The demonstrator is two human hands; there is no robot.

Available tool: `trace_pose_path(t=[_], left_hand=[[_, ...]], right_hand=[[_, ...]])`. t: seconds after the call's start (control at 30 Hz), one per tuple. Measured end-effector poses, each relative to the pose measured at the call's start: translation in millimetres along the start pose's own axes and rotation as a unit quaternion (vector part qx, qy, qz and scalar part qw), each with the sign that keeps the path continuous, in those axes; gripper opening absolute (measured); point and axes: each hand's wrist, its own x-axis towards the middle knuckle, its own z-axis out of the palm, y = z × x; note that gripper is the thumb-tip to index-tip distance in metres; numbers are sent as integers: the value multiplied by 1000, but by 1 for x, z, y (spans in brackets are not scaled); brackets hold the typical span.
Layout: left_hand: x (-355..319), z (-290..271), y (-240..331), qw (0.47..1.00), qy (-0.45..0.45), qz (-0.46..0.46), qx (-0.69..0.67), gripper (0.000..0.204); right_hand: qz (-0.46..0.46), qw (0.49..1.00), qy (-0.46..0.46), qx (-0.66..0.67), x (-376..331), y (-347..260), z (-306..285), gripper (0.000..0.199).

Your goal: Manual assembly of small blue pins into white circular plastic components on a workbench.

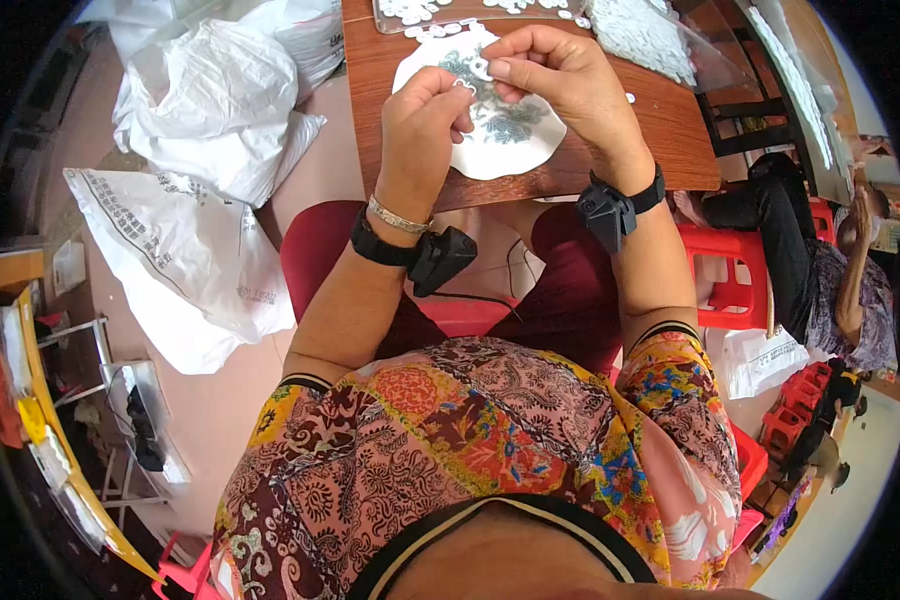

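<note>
We hold both wrists bent over the table (670,120); our left hand (425,125) and right hand (560,75) pinch what seems a small white piece (480,68), above the white disc (505,130).

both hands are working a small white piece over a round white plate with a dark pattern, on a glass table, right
Not quite: the table is brown wood, not glass, as the head view shows. The rest holds: the left hand and right hand pinch a small white piece over the round white plate with a dark pattern.

A brown wooden table (660,120) stands on pale floor (210,420) (red plastic stools (735,270) beside it).
</note>
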Motion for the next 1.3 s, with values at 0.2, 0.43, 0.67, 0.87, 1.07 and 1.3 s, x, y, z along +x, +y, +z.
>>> trace_pose_path(t=[0.2,0.43,0.67,0.87,1.07,1.3], left_hand=[[0,1,-2,1000,11,-2,-9,14],[1,-1,-5,1000,7,3,2,14],[1,-2,-5,1000,3,-5,-2,15],[-1,1,-3,1000,-7,-5,0,15],[-1,1,-3,1000,0,-2,-5,15],[0,0,-5,1000,-1,-8,1,15]], right_hand=[[-6,1000,15,-21,-1,-3,2,16],[14,1000,-18,-7,-2,-1,-1,16],[-13,1000,12,-18,-1,0,2,16],[-19,1000,-18,-17,-1,-1,2,16],[-29,998,-6,-53,-3,-2,4,15],[-43,997,-3,-69,-4,1,8,14]])
